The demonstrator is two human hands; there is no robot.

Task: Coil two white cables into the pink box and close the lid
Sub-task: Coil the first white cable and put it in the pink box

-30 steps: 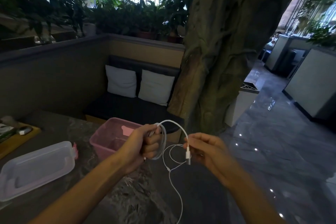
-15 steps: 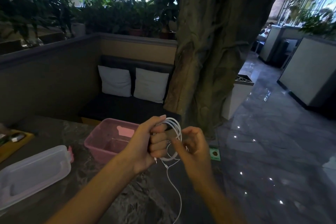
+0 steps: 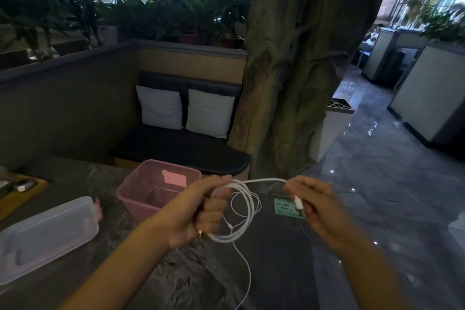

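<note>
Left hand (image 3: 201, 211) fists the white cable (image 3: 247, 205) coil; right hand (image 3: 314, 205) fingers pinch its plug (image 3: 298, 202). Best keep loops even before dropping them into the pink box (image 3: 141, 192) just beside.

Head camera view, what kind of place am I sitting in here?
Probably a restaurant or café lounge: a booth bench with white cushions, a decorative tree trunk, potted plants along the partition, glossy tiled floor.
</note>
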